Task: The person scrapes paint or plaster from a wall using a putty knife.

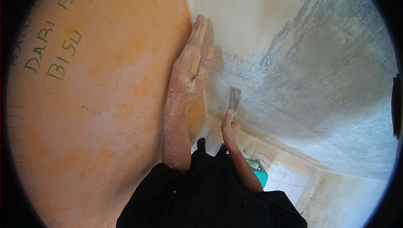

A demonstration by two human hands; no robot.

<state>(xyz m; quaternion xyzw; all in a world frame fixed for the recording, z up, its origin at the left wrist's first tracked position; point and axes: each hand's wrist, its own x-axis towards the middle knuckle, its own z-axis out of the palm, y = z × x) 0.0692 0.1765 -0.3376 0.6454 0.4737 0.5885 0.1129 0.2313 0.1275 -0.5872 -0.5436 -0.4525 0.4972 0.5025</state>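
My left hand (191, 66) reaches up along the corner, its fingers stretched out and the thumb apart, resting by the edge of the orange wall (117, 77). Pale flakes and dust cover that hand and its forearm. Lower and to the right, my right hand (230, 131) is closed round the green handle of a putty knife (235, 98). The knife's flat metal blade points upward, close to the grey wall (310, 72); whether it touches I cannot tell. Cream paint (243, 5) covers the upper part of this wall, with a ragged edge against the bare grey.
Below the grey wall runs a pale ledge (289, 150) along the tiled floor (289, 177), where crumbs lie scattered. A teal plastic item (261, 175), perhaps a stool, stands beside my right forearm. Green handwriting marks the orange wall. Something dark (396, 106) sticks in at the far right.
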